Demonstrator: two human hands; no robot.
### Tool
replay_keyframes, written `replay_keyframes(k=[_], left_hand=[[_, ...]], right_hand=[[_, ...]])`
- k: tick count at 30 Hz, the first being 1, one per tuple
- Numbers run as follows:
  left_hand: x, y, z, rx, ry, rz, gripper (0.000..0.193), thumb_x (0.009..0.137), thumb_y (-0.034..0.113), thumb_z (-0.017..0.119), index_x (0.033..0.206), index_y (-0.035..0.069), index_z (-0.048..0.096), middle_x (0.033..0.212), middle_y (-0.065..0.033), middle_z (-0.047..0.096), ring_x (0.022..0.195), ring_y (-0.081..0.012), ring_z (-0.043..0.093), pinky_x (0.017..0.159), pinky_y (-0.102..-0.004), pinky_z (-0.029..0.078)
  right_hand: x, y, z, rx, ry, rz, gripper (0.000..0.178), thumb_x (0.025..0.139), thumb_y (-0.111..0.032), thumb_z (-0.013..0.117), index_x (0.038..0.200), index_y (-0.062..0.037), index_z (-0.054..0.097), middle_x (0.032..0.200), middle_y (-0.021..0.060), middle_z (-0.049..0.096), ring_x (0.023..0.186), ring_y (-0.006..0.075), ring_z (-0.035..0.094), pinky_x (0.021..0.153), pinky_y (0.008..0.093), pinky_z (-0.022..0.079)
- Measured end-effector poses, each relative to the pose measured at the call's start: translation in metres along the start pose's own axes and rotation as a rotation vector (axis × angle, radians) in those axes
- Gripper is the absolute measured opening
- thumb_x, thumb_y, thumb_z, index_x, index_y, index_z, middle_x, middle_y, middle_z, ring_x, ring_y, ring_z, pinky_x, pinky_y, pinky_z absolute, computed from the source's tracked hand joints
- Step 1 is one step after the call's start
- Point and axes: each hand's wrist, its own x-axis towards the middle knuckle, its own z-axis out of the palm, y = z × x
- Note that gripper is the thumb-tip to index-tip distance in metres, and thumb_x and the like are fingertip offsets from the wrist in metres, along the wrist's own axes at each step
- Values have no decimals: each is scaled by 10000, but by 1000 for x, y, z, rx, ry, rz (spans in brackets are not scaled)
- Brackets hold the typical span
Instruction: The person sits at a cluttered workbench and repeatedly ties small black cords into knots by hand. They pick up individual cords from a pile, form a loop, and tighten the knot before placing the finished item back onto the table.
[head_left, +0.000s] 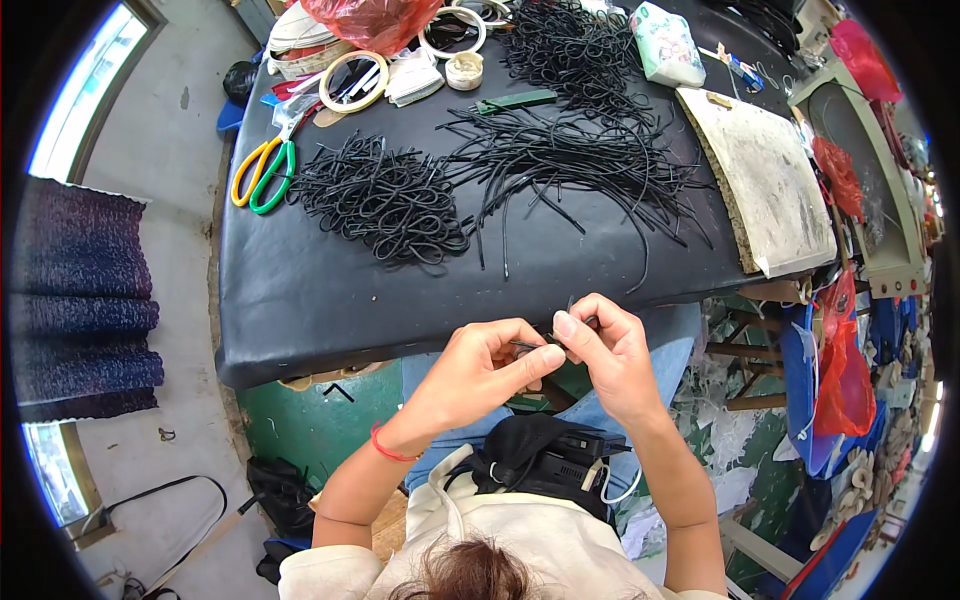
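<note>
Just in front of the table's near edge, my left hand (474, 372) and my right hand (618, 362) are close together, thumbs and fingers pinched. Between them runs a thin black cord (523, 346), gripped by both; most of it is hidden by the fingers. On the black padded table (330, 300) beyond my hands lies a spread of loose straight black cords (590, 165). To its left is a heap of looped black cords (385, 200). Another tangled pile of black cord (570, 50) sits farther back.
Scissors (270, 178) with yellow and green handles lie at the table's left. Tape rolls (354, 82), a small round tub (464, 70) and a red plastic bag (370, 18) are behind. A worn board (765, 180) and a tissue pack (666, 45) stand at the right.
</note>
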Motion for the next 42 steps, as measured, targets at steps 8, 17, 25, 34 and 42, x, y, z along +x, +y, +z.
replay_keyframes(k=[8, 17, 25, 34, 42], left_hand=[[1, -19, 19, -197, 118, 175, 147, 848, 115, 618, 931, -5, 600, 659, 41, 526, 577, 1, 419, 488, -172, 333], [-1, -25, 15, -103, 136, 288, 252, 811, 82, 642, 1036, 2, 561, 811, -13, 585, 725, -44, 515, 629, -199, 421], [23, -13, 38, -257, 326, 545, 202, 857, 83, 594, 1028, -25, 610, 1043, -74, 578, 859, -103, 579, 754, -238, 476], [15, -5, 15, -187, 85, 288, 187, 895, 153, 557, 952, -15, 616, 801, -29, 625, 724, -50, 547, 652, -197, 454], [9, -7, 18, -207, 39, 254, 152, 883, 129, 569, 913, -15, 609, 797, -44, 626, 715, -84, 567, 661, -225, 469]], right_hand=[[2, 2, 9, -104, 256, -142, 194, 862, -99, 577, 694, -21, 517, 657, -28, 532, 598, 2, 434, 516, 166, 351], [10, 2, 6, 16, 226, -22, 213, 866, -131, 581, 675, -61, 516, 614, -42, 494, 554, 4, 405, 498, 171, 334], [5, -8, 17, 266, 255, -5, 127, 892, -163, 558, 837, -53, 529, 732, -26, 510, 651, 34, 450, 612, 184, 392], [10, -17, 9, 49, 6, -62, 160, 882, -150, 575, 930, 1, 592, 770, 16, 572, 674, 55, 532, 563, 192, 436], [8, -15, 10, 178, 58, 83, 262, 930, -252, 491, 790, -41, 560, 673, 2, 549, 529, 27, 459, 462, 172, 378]])
